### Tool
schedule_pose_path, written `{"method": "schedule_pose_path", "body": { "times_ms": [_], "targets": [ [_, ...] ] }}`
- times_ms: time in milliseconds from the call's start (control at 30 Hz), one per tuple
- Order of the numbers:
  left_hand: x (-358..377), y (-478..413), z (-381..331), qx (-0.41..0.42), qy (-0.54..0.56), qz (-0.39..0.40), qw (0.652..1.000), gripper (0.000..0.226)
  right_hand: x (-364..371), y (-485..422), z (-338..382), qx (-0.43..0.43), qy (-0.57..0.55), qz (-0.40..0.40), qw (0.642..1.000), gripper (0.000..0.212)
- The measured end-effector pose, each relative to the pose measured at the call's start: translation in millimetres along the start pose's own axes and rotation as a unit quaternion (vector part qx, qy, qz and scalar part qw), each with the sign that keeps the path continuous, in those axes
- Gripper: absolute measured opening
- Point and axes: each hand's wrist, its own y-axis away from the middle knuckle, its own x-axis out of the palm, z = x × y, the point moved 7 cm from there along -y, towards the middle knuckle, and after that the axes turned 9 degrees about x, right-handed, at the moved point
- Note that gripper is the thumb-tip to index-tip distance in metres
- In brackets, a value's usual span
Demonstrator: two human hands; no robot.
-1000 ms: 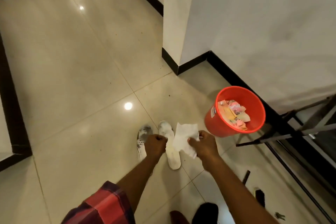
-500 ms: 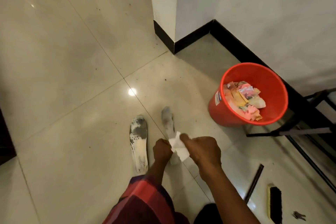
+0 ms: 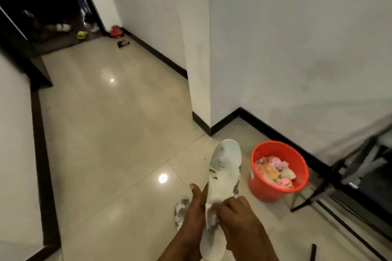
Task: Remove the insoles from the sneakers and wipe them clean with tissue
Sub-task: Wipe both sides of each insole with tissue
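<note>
Head view, the only one. Grips a long white foam insole (image 3: pixel 224 167), grey in worn patches, in the left hand (image 3: pixel 194 214), low in the middle of the picture and lifted clear of the glossy beige tiled floor (image 3: pixel 106 154). Lays the left thumb straight up the insole's left edge; cannot tell how the other left fingers sit, hidden behind the foam. Curls the right hand (image 3: pixel 235 216) over a crumpled white tissue (image 3: pixel 211 212) and pinches it with bent fingers (image 3: pixel 230 199) against the insole's lower half, toward the heel.

Points the toe end up and away, leaning slightly right, toward the wall corner. Runs the long axis from the heel down by the wrists to the toe above, worn face toward the camera.

Leaves a second white grey-stained insole (image 3: pixel 180 210) flat on the floor just left of the left hand, partly hidden by it. Has a round orange-red plastic bucket (image 3: pixel 261 188) of paper scraps on the floor near the held insole's right side, not touching it.

Risks, as a judgement: tearing or shredding the tissue if dragged hard over the rough grey patches, leaving lint behind. Risks folding the soft foam, or losing it from a grip so near the heel, once the wipe pushes up toward the toe. Calls for support higher along the edge.
</note>
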Motion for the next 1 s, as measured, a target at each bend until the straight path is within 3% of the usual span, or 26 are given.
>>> {"method": "schedule_pose_path", "body": {
  "times_ms": [67,167,300,367,433,500,567,667,767,833,933,1000],
  "targets": [
    [20.3,34.1,-11.9,0.037,-0.061,0.019,0.997,0.054,-58.9,-13.6,3.5,0.025,0.025,-0.07,0.997,0.036],
    [68.0,64.7,-22.8,0.003,-0.101,0.088,0.991,0.059,-143.8,-28.1,18.4,0.062,0.009,-0.17,0.983,0.033],
    [129.4,107.0,-56.0,0.04,-0.034,0.152,0.987,0.05,-182.7,25.1,61.2,-0.036,0.081,-0.1,0.991,0.049],
    [158.0,135.2,-65.1,0.027,-0.028,0.177,0.983,0.059,-228.6,34.8,46.9,0.015,0.065,-0.146,0.987,0.036],
    [178.9,154.2,-69.4,0.038,-0.062,0.208,0.975,0.069,-287.1,31.4,32.5,0.07,0.064,-0.253,0.963,0.022],
    [200.4,166.7,-73.4,0.05,-0.097,0.268,0.957,0.071,-322.5,31.3,46.8,0.055,0.092,-0.288,0.952,0.02],
    [225.6,184.5,-85.7,0.058,-0.106,0.305,0.945,0.072,-331.9,46.1,74.4,0.001,0.11,-0.263,0.959,0.025],
    [247.0,197.4,-95.9,0.065,-0.112,0.3,0.945,0.07,-354.0,77.6,97.4,-0.04,0.132,-0.242,0.96,0.027],
    [268.4,211.9,-95.0,0.046,-0.135,0.329,0.933,0.076,-423.2,77.6,87.4,0.024,0.131,-0.362,0.923,0.007],
    [283.6,220.5,-96.7,0.057,-0.14,0.351,0.924,0.079,-453.0,78.8,99.5,0.017,0.121,-0.404,0.906,0.006],
    [303.8,239.1,-101.6,0.085,-0.158,0.371,0.911,0.074,-444.2,101.9,137.1,-0.068,0.161,-0.36,0.917,0.011],
    [310.8,256.2,-102.0,0.076,-0.143,0.394,0.905,0.073,-446.2,124.7,146.6,-0.08,0.198,-0.34,0.916,0.012]
  ]
}}
